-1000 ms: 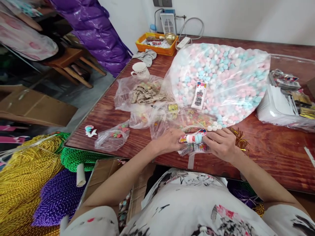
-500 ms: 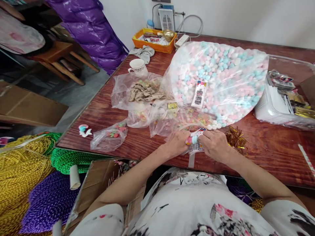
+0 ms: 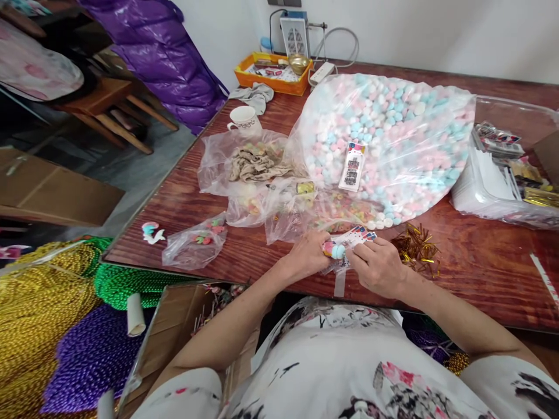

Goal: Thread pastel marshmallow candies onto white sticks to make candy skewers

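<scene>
My left hand [image 3: 311, 256] is closed around one end of a small pastel candy stack [image 3: 336, 251], with light blue and pink-yellow pieces showing. Close against its right end is my right hand [image 3: 378, 265], fingers pinched together; whatever they grip is hidden. Under and behind the candy lie several printed packets [image 3: 357, 235] with red and blue tops. A strip of clear tape [image 3: 339, 284] hangs at the table edge below the hands. Brown-gold twist ties [image 3: 417, 250] are piled right of my right hand. Beyond the hands spreads a large clear bag of pastel candies [image 3: 388, 128].
Small bags of gummies [image 3: 196, 243] and a crumpled cloth [image 3: 257, 164] lie to the left. A white mug [image 3: 245, 120], an orange tray [image 3: 273, 82] and a blue-grey device [image 3: 295, 34] stand behind. At right is a clear plastic box [image 3: 489, 201]. Bead strands [image 3: 94, 355] hang at lower left.
My right hand has turned and shifted slightly downward. The candy stack has moved a little left with my left hand, and more of the printed packets now shows between the hands.
</scene>
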Motion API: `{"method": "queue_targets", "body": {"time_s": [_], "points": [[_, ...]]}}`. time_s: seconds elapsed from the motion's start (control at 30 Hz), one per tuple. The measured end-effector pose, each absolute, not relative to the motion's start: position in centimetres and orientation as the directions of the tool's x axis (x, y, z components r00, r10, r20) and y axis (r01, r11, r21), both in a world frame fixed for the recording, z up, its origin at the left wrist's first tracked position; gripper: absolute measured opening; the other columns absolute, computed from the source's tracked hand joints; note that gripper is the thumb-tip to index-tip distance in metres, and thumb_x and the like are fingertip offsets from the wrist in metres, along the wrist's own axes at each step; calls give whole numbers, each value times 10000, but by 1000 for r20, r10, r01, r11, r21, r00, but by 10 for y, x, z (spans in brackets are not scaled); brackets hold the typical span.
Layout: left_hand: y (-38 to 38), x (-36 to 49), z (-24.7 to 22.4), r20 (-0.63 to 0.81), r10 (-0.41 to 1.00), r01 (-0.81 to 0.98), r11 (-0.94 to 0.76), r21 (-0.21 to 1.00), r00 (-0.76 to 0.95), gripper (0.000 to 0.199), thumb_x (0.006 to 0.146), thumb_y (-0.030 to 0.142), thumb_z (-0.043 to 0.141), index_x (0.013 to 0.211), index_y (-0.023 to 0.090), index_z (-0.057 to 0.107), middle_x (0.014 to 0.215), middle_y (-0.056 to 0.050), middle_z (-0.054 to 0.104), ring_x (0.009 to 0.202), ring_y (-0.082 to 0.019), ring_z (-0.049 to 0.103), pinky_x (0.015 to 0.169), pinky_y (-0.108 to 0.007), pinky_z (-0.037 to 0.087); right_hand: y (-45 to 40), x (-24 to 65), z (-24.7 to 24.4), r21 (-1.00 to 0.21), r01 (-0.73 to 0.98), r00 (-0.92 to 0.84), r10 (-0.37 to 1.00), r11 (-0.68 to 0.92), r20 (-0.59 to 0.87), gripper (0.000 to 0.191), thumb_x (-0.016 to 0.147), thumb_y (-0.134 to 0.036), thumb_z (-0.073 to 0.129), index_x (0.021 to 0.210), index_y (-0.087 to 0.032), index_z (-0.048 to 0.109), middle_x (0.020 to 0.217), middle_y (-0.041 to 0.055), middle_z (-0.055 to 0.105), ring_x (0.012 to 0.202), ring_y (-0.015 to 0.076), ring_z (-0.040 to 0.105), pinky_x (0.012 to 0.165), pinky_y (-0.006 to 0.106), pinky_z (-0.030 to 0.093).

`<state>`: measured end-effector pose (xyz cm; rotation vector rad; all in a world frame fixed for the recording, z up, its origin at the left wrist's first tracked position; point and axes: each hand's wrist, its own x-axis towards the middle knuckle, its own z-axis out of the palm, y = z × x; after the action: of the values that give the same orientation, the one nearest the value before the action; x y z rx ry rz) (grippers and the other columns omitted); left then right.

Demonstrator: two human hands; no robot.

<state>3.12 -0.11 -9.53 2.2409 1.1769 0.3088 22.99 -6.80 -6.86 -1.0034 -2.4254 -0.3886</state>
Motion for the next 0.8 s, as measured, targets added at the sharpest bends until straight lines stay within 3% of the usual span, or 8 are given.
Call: {"method": "queue_targets", "body": {"time_s": [0.2,0.37,0.47,0.63,0.8], "points": [[-4,43,-88,-52,698,540,-503,675,714,117,745,239,605,657,170,572,608,11,563,561,-115,444,532,-256,293,-66,229,-71,89,706,-652,595,703,470,208,914,-88,466,785,-149,618,684,38,567,639,159,420,611,345,208],[-11,47,-94,-106,706,601,-504,620,701,54,686,154,603,634,156,587,613,-10,600,559,-126,448,550,-260,316,-58,217,-77,60,660,-710,596,749,375,198,922,-113,471,795,-156,617,726,53,612,651,168,463,614,338,222],[-13,40,-94,-88,733,583,-456,673,674,33,706,183,636,704,154,621,645,3,610,592,-130,481,568,-250,340,-53,220,-70,30,647,-707,585,762,397,179,924,-134,481,838,-168,633,729,46,621,675,170,480,629,332,243],[-11,31,-82,-86,768,526,-347,777,635,136,727,242,710,820,160,655,704,36,611,635,-119,513,597,-231,374,-47,247,-52,-122,731,-563,694,672,448,168,915,-133,473,855,-165,626,749,43,619,670,151,472,618,304,266],[-11,46,-87,-37,700,448,-415,792,713,98,788,238,671,769,145,645,675,28,596,625,-110,481,608,-232,364,-47,242,-57,-153,685,-594,668,712,448,150,826,-77,458,769,-165,565,686,29,558,617,149,418,586,292,250]]}}
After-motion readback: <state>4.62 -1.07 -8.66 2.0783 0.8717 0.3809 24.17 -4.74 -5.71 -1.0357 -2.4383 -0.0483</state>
